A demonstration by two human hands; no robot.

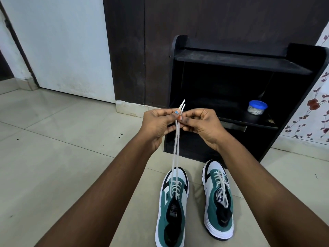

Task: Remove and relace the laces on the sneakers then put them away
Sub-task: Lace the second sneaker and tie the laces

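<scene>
— Both hands are up in front of me. My left hand (157, 124) and my right hand (201, 124) meet at the fingertips, and together they pinch the two ends of the white cord shoelace (175, 157) of the left-side shoe.

— Where do the ends sit?

— Their two stiff tips poke up just above my fingers, side by side. Below my fingers the two strands hang down close together, fairly straight, to the green, white and black sneaker on the left (173, 207).

— Is that shoe laced?

— Only partly. White crossings show over the front eyelets near the toe; nearer the ankle the eyelets look bare and the dark tongue shows.

— And the other one?

— Its pair, the green, white and black sneaker on the right (218, 200), stands just beside it on the pale tiled floor (62, 157), apart from it, toe pointing away from me. Its white lace runs in crossings up the front, with a loose length lying over the tongue.

— What is past the shoes?

— Close behind their toes stands a low black wooden shoe rack (249, 57) with open shelves, set against a dark brown panel. On its middle shelf sits a small round tub with a blue lid (257, 107). To the rack's right is a white wall with a red floral pattern (313, 104).
</scene>
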